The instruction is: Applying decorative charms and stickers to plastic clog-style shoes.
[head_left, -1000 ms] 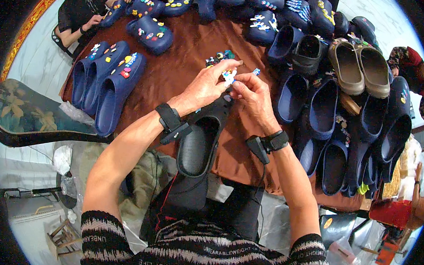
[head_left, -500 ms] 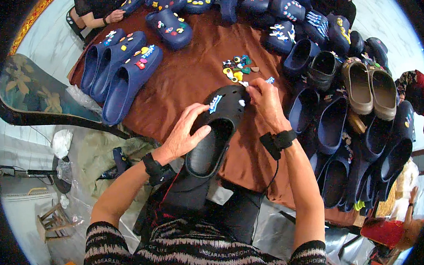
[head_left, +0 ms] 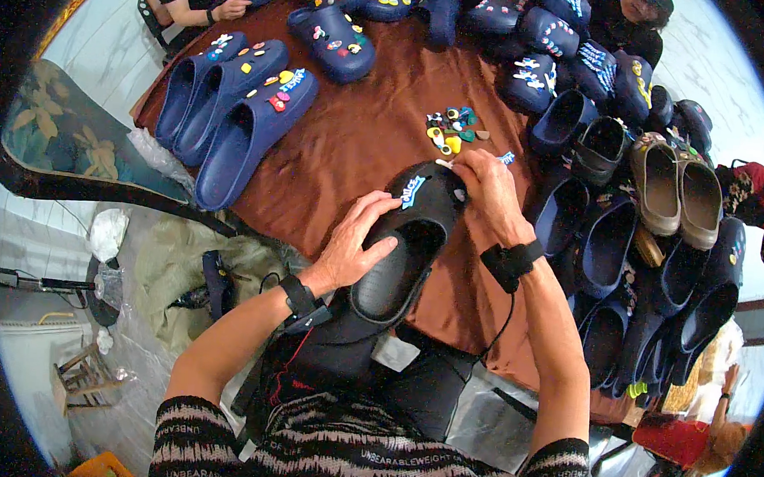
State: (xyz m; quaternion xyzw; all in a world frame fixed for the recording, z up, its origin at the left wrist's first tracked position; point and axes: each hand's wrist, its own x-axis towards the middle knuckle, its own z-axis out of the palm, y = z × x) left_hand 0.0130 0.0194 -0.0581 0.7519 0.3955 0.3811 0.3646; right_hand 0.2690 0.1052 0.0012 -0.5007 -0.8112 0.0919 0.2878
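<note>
A small blue-and-white label-like charm [head_left: 413, 191] sits on the black clog's [head_left: 403, 240] toe, toward twelve o'clock.

My left hand [head_left: 356, 246] steadies the black clog [head_left: 408, 240] while my right hand [head_left: 488, 192] presses its toe, loose charms [head_left: 452, 130] at twelve o'clock

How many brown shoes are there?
2. The brown shoes sit side by side at the table's right edge, among the blue ones: one on the left, the other just right of it. More could be hidden under the pile.
</note>
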